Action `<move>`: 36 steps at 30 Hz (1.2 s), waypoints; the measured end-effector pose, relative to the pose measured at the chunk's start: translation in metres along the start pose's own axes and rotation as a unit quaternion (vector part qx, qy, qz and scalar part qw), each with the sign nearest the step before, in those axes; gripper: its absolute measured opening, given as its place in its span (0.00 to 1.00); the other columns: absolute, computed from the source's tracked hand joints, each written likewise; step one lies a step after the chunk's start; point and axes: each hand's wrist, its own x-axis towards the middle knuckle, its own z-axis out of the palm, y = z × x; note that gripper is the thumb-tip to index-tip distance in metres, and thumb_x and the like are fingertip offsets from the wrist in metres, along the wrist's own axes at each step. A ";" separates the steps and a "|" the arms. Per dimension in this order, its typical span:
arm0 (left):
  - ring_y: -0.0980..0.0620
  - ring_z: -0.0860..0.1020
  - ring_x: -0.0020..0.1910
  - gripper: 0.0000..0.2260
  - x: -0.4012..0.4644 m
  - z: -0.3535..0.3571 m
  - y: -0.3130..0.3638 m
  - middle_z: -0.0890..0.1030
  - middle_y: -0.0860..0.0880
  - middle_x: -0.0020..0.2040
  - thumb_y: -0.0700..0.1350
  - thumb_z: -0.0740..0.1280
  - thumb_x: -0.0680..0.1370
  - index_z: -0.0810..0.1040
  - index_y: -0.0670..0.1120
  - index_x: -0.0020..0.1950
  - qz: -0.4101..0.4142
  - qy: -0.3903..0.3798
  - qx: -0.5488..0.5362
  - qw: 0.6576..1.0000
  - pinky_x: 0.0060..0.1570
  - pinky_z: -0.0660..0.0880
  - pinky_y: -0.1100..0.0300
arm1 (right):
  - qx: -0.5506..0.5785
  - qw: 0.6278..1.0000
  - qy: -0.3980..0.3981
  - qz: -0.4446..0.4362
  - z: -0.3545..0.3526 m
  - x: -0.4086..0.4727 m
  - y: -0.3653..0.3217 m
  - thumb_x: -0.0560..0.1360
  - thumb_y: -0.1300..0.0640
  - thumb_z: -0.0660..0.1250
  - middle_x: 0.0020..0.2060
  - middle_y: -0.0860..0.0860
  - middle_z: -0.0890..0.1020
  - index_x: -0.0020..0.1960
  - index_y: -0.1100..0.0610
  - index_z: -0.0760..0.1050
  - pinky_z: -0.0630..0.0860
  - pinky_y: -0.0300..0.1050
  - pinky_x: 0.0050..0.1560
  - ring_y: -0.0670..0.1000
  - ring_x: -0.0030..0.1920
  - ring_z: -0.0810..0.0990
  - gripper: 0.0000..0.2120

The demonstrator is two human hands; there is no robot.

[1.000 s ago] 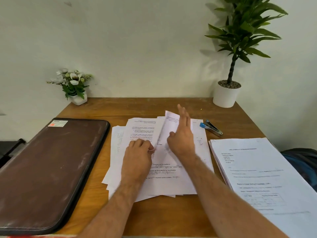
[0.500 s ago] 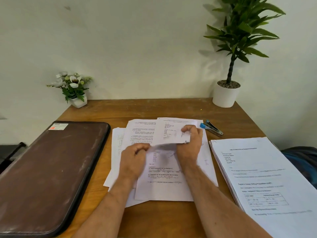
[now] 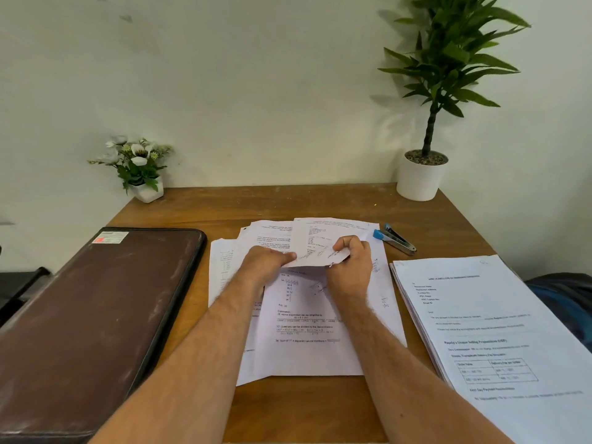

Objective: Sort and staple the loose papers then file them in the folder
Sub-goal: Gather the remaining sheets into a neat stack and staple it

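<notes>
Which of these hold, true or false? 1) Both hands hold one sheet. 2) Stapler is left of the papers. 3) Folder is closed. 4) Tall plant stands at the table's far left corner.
1) True: the left hand and right hand pinch one lifted sheet above the loose papers.
2) False: the stapler lies to their right, at the far edge.
3) True: the folder lies shut on the left.
4) False: the tall plant stands far right; the flower pot is far left.

Bright, even light; the potted plant (image 3: 445, 68) casts soft wall shadows leftward; wide-angle edges bend.
</notes>
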 end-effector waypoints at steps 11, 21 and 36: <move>0.53 0.78 0.40 0.09 -0.024 0.007 -0.007 0.82 0.53 0.41 0.43 0.73 0.77 0.76 0.49 0.38 0.244 -0.007 0.212 0.946 0.39 0.72 0.63 | 0.009 0.999 -0.005 -0.046 0.001 0.001 0.005 0.71 0.61 0.74 0.54 0.48 0.74 0.53 0.49 0.73 0.76 0.35 0.46 0.47 0.53 0.75 0.16; 0.60 0.72 0.68 0.22 -0.059 0.024 -0.027 0.73 0.59 0.70 0.56 0.69 0.79 0.74 0.58 0.74 0.319 -0.041 0.154 0.934 0.67 0.70 0.65 | 0.162 0.984 -0.035 0.063 -0.002 0.000 0.003 0.75 0.58 0.74 0.52 0.48 0.83 0.67 0.47 0.68 0.84 0.48 0.45 0.49 0.48 0.85 0.24; 0.47 0.75 0.64 0.15 -0.050 0.007 -0.021 0.81 0.48 0.64 0.40 0.64 0.81 0.79 0.47 0.67 0.211 0.187 0.282 0.917 0.64 0.73 0.55 | 0.192 0.964 -0.079 0.168 -0.013 0.003 0.005 0.78 0.57 0.71 0.55 0.48 0.84 0.58 0.44 0.73 0.84 0.60 0.46 0.53 0.48 0.87 0.14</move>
